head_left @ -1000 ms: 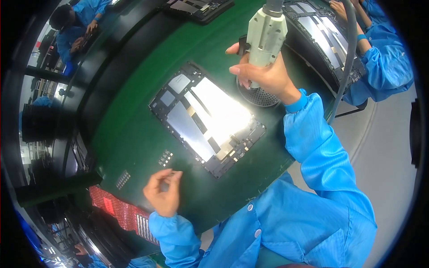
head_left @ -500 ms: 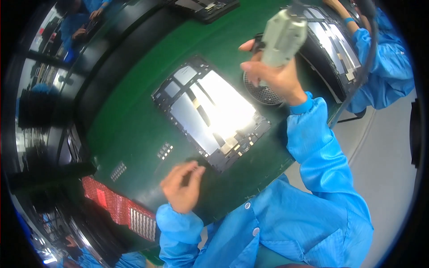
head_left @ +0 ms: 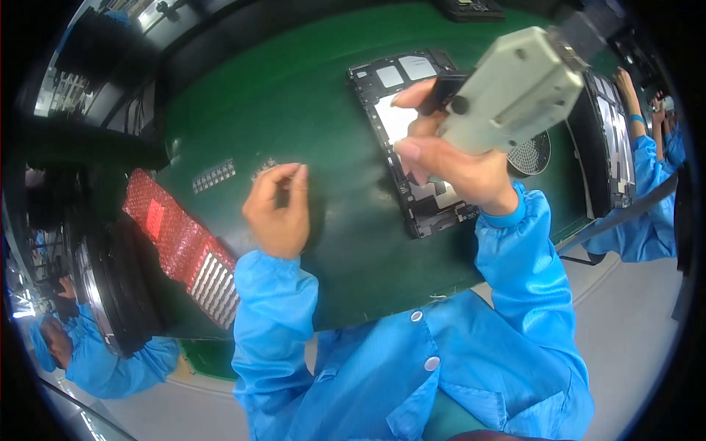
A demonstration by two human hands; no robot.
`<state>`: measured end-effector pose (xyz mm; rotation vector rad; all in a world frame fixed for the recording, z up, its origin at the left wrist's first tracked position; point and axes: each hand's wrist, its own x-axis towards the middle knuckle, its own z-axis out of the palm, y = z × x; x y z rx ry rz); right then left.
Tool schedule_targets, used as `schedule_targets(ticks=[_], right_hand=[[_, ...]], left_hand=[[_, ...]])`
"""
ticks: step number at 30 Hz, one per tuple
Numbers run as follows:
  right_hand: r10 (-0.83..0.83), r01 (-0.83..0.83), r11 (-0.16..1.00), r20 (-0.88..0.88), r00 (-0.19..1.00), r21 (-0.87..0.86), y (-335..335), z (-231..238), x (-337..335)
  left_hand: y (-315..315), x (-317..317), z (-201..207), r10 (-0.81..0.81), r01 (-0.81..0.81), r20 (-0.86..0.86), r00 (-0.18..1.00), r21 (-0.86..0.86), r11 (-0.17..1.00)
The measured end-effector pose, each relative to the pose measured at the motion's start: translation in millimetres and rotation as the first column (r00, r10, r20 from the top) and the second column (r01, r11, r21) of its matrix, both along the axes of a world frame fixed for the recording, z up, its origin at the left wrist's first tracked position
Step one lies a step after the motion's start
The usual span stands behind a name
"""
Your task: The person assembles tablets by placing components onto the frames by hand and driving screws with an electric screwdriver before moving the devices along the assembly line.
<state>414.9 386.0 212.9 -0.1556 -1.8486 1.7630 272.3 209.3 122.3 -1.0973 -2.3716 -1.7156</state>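
My right hand (head_left: 467, 165) is wrapped round a pale grey-green electric screwdriver (head_left: 518, 92), held up over the table. Its tip is hidden from me. Behind and below that hand lies an opened tablet (head_left: 401, 110), a black frame with silvery plates and small circuit parts, partly covered by hand and tool. My left hand (head_left: 279, 209) is closed, thumb and fingertips brought together. Whatever they pinch, if anything, is too small to make out. Just beyond those fingertips sits a short strip of small metal parts (head_left: 265, 166), half hidden by them.
Left of it lies another strip of small parts (head_left: 213, 176). Red bubble wrap (head_left: 165, 228) holds a rack of silvery strips (head_left: 215, 290). A round mesh dish (head_left: 531, 156) stands at right, near more tablets (head_left: 614, 140) and a co-worker's blue sleeve (head_left: 647, 173). The table (head_left: 346, 272) is green.
My view has turned, shifting the tablet rightward in the picture. My left hand has come up to the small-part strip. The screwdriver, still in my right hand, now overlaps the tablet.
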Motion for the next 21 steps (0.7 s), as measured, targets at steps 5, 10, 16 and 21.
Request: schedule_targets(ticks=[5, 10, 16, 21], right_hand=[[0.012, -0.011, 1.000, 0.049, 0.999, -0.004, -4.1, -11.7, -9.2], [0.024, -0.027, 0.997, -0.039, 0.999, -0.077, -5.0, -18.2, -12.7], [0.030, -0.030, 1.000, 0.090, 0.995, -0.005, -4.8, -16.1, -9.5], [0.061, -0.062, 0.998, 0.114, 0.992, 0.006, -2.1, -19.9, -9.0]], left_hand=[[3.7, 9.3, 4.2, -0.077, 0.069, 0.188, 0.979, 0.051, 0.996], [5.5, 11.2, 9.2, -0.096, 0.065, 0.328, 0.940, 0.106, 0.992], [3.5, 8.1, -2.3, -0.076, 0.033, 0.295, 0.953, 0.149, 0.988], [5.3, 5.3, -5.9, -0.085, 0.051, 0.216, 0.973, 0.160, 0.986]])
